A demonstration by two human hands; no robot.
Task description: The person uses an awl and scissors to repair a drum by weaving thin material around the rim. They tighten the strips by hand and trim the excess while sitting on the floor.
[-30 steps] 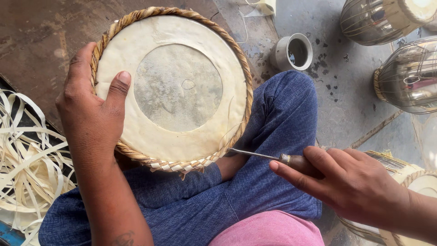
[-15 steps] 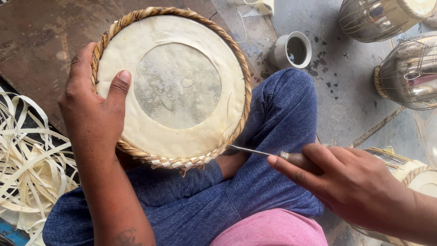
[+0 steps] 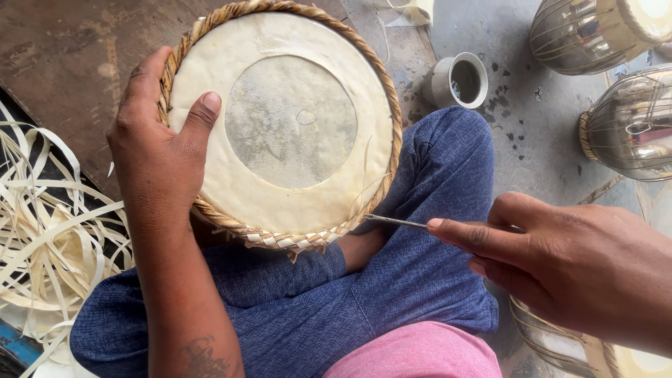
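A round drum head (image 3: 287,126) of pale hide with a braided straw-coloured rim rests on my lap, over my blue trousers. My left hand (image 3: 157,150) grips its left edge, thumb lying on the hide. My right hand (image 3: 560,262) holds a thin metal tool (image 3: 395,222), index finger stretched along it. The tool's tip touches the braided rim at the lower right.
Pale hide strips (image 3: 49,238) lie heaped at the left. A small grey cup (image 3: 458,80) stands on the floor beyond my knee. Shiny metal drum shells (image 3: 630,122) laced with straps sit at the right, another drum (image 3: 574,343) by my right wrist.
The view has drawn closer. My right hand has slid the tool's tip a little toward the rim; my left hand keeps its grip.
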